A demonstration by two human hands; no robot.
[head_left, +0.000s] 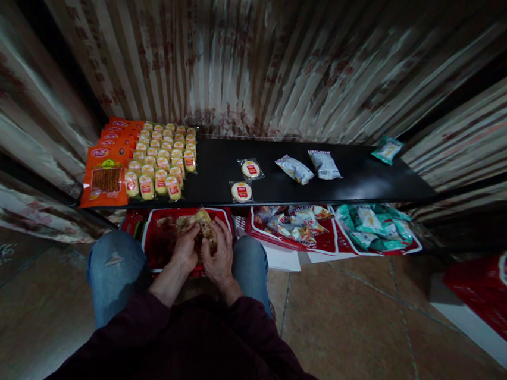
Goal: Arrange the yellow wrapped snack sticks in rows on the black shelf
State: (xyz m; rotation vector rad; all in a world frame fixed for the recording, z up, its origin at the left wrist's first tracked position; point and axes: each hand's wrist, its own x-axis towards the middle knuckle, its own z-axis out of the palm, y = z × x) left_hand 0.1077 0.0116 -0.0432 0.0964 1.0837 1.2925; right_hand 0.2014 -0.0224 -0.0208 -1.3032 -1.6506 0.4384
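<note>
Both hands are low over a red basket (157, 258) between my knees. My left hand (185, 249) curls around wrapped yellowish snack cakes (205, 216) from the left. From the right, my right hand (219, 252) closes on the same small bunch. The fingers partly hide the cakes, so how many are held cannot be told. Above the basket, rows of individually wrapped small cakes (163, 160) stand on the black shelf (221, 151). Two round wrapped cakes, a farther one (251, 169) and a nearer one (241, 191), lie to their right.
Orange snack packets (103, 169) line the shelf's left end. Two white-blue packets (324, 164) and a green packet (387, 150) lie farther right. Below are a red basket of striped packets (297, 223) and one of green packets (373, 226). Another red basket (490, 290) stands right.
</note>
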